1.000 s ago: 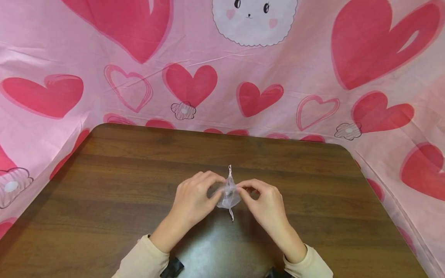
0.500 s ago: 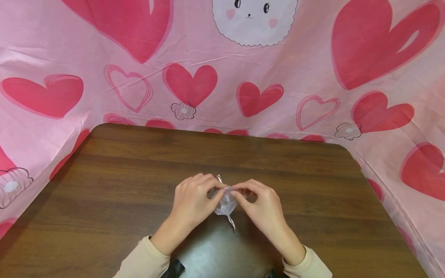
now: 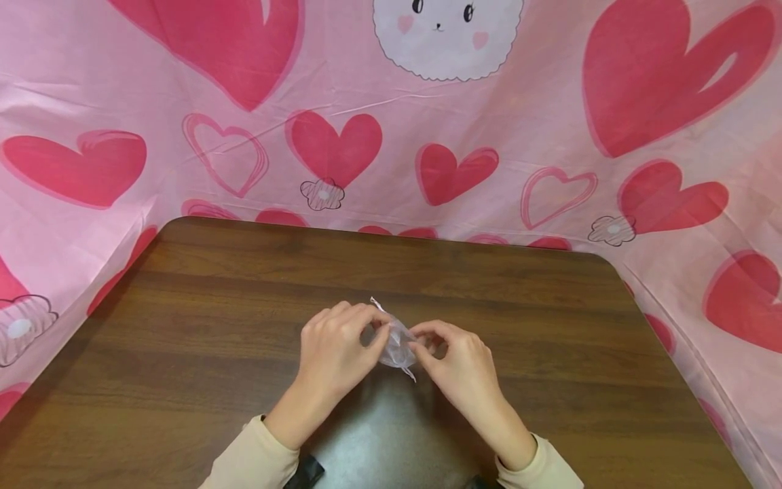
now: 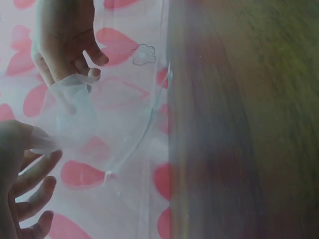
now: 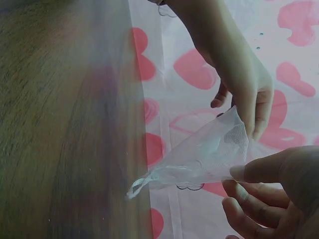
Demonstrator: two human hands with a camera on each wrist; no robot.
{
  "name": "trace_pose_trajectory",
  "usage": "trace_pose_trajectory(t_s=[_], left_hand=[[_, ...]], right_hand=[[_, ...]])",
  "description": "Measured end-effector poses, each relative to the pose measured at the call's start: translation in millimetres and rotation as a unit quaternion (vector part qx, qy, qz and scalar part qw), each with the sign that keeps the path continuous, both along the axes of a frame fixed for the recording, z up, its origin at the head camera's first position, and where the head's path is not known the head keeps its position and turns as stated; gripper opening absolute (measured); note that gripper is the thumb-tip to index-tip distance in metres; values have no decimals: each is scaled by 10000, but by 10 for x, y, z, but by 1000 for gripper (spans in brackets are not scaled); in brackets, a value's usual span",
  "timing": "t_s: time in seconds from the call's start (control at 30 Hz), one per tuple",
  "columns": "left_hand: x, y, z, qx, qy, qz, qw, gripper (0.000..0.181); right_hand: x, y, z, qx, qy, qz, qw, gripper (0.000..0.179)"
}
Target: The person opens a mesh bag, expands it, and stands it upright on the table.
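Observation:
A small sheer white drawstring pouch (image 3: 397,348) is held above the table between both hands. My left hand (image 3: 339,350) pinches its edge between thumb and forefinger on the left. On the right, my right hand (image 3: 466,360) pinches the opposite edge in the same way. The right wrist view shows the pouch (image 5: 204,149) narrowing to a looped cord (image 5: 137,188), its mesh stretched toward the hands. A thin cord (image 4: 144,130) trails from the pouch in the left wrist view. The left fingertips are partly hidden behind the mesh in the right wrist view.
Beneath the hands lies a dark brown wooden table (image 3: 244,285). Pink cloth (image 3: 391,95) printed with hearts hangs behind it and along both sides. Beige sleeves (image 3: 253,455) cover the forearms, and a black strap piece (image 3: 305,472) shows by the left wrist.
The hands came together at the pouch's edge, then drew slightly apart. The pouch has turned, so its upper cord now points to the upper left. Both hands keep their pinch.

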State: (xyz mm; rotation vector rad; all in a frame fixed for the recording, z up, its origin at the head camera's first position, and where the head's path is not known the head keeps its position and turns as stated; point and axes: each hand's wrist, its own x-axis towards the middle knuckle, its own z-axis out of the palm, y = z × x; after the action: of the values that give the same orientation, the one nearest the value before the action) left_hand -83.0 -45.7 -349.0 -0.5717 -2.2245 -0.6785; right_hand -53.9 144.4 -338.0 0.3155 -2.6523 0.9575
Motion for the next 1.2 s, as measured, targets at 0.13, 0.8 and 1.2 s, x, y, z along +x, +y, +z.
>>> trace_pose_trajectory(t_s=[0.13,0.8,1.2], left_hand=[[-14,-22,-2,-123,-103,122,9998,14],[1,-20,5,-195,-753,-84,9969,22],[10,-11,11,-442,-685,-345,9961,10]], right_hand=[[-8,14,16,113,89,-139,9998,17],[-30,39,39,42,170,-233,9996,21],[-65,99,-4,92,602,-166,9980,17]])
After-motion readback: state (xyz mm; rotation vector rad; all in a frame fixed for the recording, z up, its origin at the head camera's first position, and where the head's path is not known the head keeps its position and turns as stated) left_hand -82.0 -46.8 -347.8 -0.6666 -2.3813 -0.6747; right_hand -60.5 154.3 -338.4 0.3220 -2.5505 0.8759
